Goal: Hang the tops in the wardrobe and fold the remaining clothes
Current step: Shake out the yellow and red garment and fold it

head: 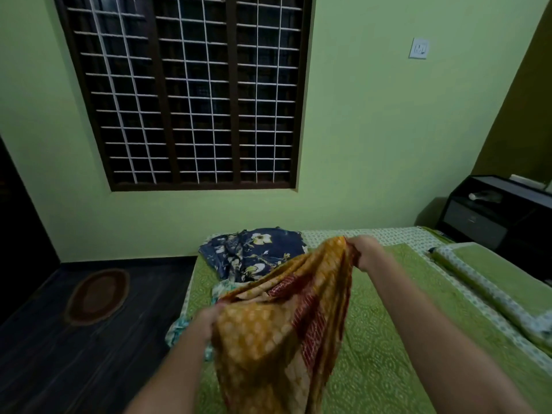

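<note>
Both gripping tight: left hand [209, 319] and right hand [366, 252] clutching opposite edges of yellow garment [283, 318], stretched between, sagging over bed [373, 339].

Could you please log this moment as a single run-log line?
left hand: grips mustard garment | right hand: grips same garment, held above bed | navy floral garment: lying on bed | wardrobe: not identifiable
</note>
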`<state>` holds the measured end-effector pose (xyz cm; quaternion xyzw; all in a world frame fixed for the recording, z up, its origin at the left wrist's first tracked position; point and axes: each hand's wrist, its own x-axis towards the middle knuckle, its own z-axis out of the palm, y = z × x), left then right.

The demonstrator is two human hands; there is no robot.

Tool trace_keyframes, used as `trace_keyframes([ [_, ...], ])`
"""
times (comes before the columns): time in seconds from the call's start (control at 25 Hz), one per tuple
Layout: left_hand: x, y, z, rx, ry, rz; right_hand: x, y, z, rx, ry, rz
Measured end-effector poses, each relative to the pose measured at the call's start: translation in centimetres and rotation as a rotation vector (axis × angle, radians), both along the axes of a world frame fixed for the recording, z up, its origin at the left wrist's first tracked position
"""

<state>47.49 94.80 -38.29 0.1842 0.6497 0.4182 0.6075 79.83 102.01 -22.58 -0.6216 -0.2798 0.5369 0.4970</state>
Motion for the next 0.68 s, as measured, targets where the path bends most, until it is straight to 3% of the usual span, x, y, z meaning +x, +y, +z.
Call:
trace_keyframes([
  [0.08,-4.3,-0.2,2.5,0.099,0.178,0.188,3.2,-0.9,-3.0,-0.099,-0.123,0.038],
  [0.16,-6.7,0.3,7.6,0.272,0.228,0.269,5.0,0.2,-1.4,-0.081,-0.140,0.092],
  [0.32,-8.3,3.1,17.7,0.683,-0.030,0.279,4.4,2.1,8.1,0.315,0.099,0.265],
  [0.36,-8.5,3.3,18.2,0.693,-0.022,0.241,3.9,1.9,8.4,0.342,0.031,0.351],
  [0.48,-7.8,1.9,15.0,0.503,0.318,0.026,3.4,2.0,4.2,0.216,-0.162,0.467],
  [0.56,-8.1,1.4,13.9,0.453,0.420,0.075,3.5,2.2,2.8,0.194,-0.130,0.478],
  [0.68,-9.3,1.4,17.2,0.554,0.465,0.135,4.4,2.8,5.1,0.259,-0.121,0.506],
])
